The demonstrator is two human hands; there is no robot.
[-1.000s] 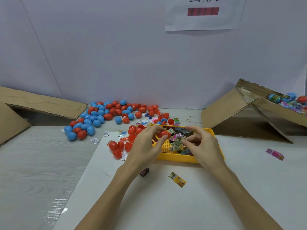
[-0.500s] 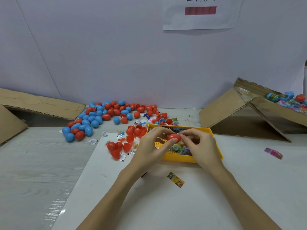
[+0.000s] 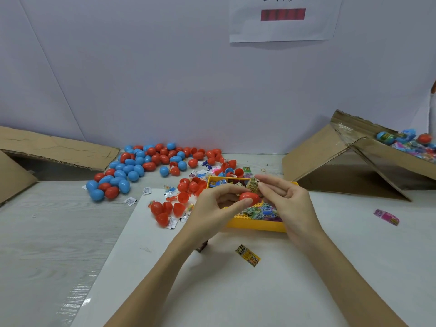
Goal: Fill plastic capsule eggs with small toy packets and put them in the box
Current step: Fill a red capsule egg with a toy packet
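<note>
Two hands meet above the yellow tray (image 3: pixel 256 225) of toy packets on the bench (image 3: pixel 47 232). Left hand (image 3: pixel 212 205) pinches a red egg half (image 3: pixel 249 198) between thumb and fingertips, while the right hand (image 3: pixel 290 201) pinches a small packet (image 3: pixel 253 186) just above the egg half, touching its rim. Loose red and blue eggs (image 3: pixel 141 166) lie scattered behind (some split open). A cardboard box (image 3: pixel 377 156) sits at far right, well apart, with filled eggs inside.
</note>
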